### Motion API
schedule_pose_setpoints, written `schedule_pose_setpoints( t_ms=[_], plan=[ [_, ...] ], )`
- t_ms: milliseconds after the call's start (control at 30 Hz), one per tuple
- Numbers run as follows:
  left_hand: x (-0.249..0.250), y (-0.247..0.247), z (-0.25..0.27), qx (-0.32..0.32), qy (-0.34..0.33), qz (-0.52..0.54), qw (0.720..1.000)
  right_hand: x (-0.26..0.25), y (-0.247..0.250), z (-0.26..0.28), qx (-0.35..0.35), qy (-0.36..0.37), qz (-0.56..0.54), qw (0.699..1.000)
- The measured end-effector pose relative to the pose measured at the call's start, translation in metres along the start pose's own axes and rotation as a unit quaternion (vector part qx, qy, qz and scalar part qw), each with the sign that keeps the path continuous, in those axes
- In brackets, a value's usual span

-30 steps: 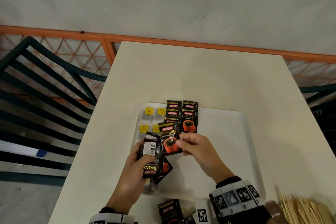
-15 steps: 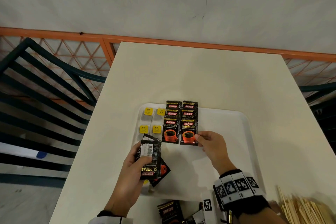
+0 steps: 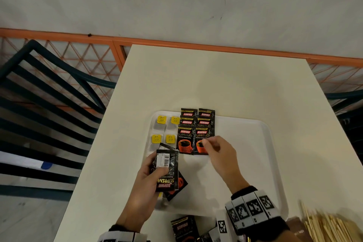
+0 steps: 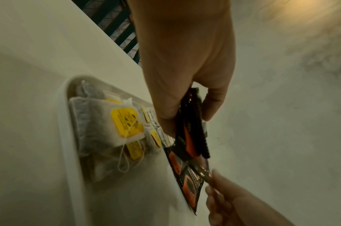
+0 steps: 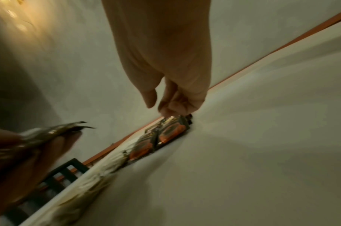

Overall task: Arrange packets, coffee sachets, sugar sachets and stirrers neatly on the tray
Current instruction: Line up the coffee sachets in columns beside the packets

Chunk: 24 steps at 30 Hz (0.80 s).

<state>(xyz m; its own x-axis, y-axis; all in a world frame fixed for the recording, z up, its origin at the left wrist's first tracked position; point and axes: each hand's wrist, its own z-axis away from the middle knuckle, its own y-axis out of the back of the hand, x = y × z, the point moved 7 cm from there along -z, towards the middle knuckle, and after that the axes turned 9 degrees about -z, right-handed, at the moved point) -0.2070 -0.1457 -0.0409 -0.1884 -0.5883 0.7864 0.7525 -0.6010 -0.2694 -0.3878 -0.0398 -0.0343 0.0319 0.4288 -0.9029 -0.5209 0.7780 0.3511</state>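
While the left hand point(image 3: 149, 180) grips a small stack of black Kopiko coffee sachets point(image 3: 167, 171) between thumb and curled fingers above the near-left part of the white tray point(image 3: 255, 163), the right hand point(image 3: 220, 155) reaches over the tray with its fingers bent. The right fingertips point(image 3: 205, 141) touch the front sachet of the right column point(image 3: 202, 141); whether they pinch it or only press on it cannot be determined. Six coffee sachets lie on the tray in two overlapping columns of three, the far pair point(image 3: 197, 113) extending over the tray's far rim. Just left of these columns, four tea bags with yellow tags point(image 3: 166, 129) lie in a two-by-two block along the left wall of the tray. The tray rests on a cream table point(image 3: 216, 76). Beyond the tray's near edge, further coffee sachets point(image 3: 183, 228) lie on the table, and a pile of wooden stirrers point(image 3: 330, 228) lies at the near right.
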Motion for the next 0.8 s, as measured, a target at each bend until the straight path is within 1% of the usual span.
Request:
schedule_pose_setpoints(
  t_ms=[67, 133, 200, 333, 400, 433, 500, 567, 667, 700, 800],
  plan=[
    [0.000, -0.002, 0.000, 0.001, -0.006, -0.004, 1.000, -0.012, -0.018, 0.014, -0.094, 0.006, -0.025, 0.995],
    [0.001, -0.005, 0.001, 0.002, -0.011, -0.004, 1.000, -0.016, -0.035, 0.025, -0.176, -0.002, -0.031, 0.984],
    [0.002, -0.008, 0.002, -0.005, -0.018, -0.007, 1.000, -0.018, -0.044, 0.032, -0.219, -0.005, -0.019, 0.975],
    [0.004, -0.011, 0.006, -0.016, -0.025, -0.010, 1.000, -0.017, -0.041, 0.031, -0.210, -0.008, -0.025, 0.977],
    [0.004, -0.009, 0.007, -0.018, -0.025, -0.009, 0.999, -0.014, -0.036, 0.029, -0.192, -0.023, -0.053, 0.980],
    [0.004, -0.008, 0.007, -0.017, -0.025, -0.011, 0.999, -0.013, -0.033, 0.028, -0.185, -0.036, -0.084, 0.978],
    [0.003, -0.006, 0.008, -0.013, -0.027, -0.012, 0.999, -0.014, -0.028, 0.028, -0.189, -0.056, -0.170, 0.965],
    [0.003, -0.004, 0.009, -0.009, -0.031, -0.013, 0.999, -0.020, -0.024, 0.030, -0.200, -0.062, -0.252, 0.945],
    [0.003, -0.001, 0.008, -0.001, -0.036, -0.015, 0.999, -0.022, -0.016, 0.031, -0.180, -0.099, -0.343, 0.917],
    [0.003, 0.001, 0.008, 0.004, -0.037, -0.015, 0.999, -0.021, -0.015, 0.030, -0.174, -0.111, -0.356, 0.912],
    [0.003, 0.007, 0.009, 0.018, -0.039, -0.018, 0.999, -0.015, -0.015, 0.028, -0.156, -0.126, -0.334, 0.921]
  ],
)
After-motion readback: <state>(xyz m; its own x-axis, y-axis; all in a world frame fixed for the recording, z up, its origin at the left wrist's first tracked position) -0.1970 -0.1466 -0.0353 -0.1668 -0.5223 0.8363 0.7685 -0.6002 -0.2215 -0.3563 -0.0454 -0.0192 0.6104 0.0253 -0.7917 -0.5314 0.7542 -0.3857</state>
